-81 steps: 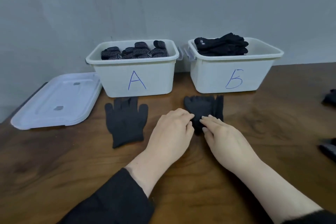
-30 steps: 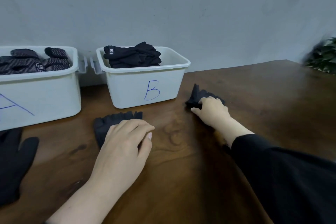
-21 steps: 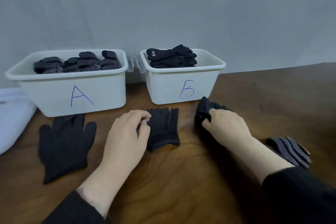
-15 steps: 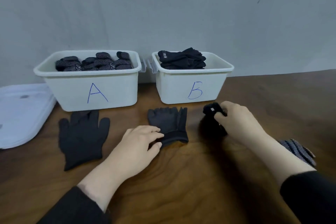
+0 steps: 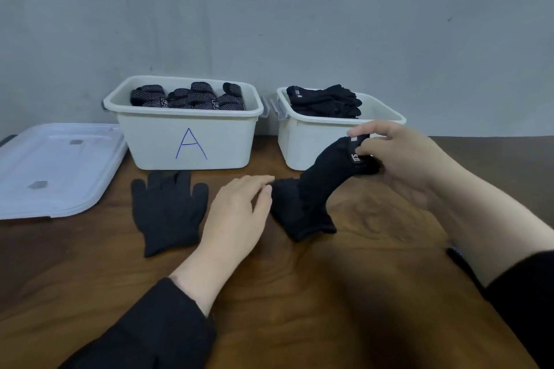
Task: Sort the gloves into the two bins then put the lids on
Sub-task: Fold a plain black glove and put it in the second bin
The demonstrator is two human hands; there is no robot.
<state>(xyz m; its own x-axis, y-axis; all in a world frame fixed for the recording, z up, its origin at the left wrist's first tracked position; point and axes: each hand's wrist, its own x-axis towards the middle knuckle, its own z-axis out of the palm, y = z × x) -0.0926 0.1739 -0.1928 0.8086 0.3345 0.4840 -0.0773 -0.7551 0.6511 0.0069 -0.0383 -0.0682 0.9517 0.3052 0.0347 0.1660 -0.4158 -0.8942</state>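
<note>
Nearest me, my left hand (image 5: 236,216) lies flat-fingered, touching the folded plain black knit glove (image 5: 302,213) lying on the wooden table in front of white plastic bin B (image 5: 311,141). My right hand (image 5: 401,159) pinches the cuff of a second limp black glove (image 5: 332,168), lifted before that bin. Soft, light fabric: I judge the cuff the best hold.

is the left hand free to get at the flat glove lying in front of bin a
Probably yes: the left hand lies open beside the flat glove, holding nothing, with bare table between them.
</note>
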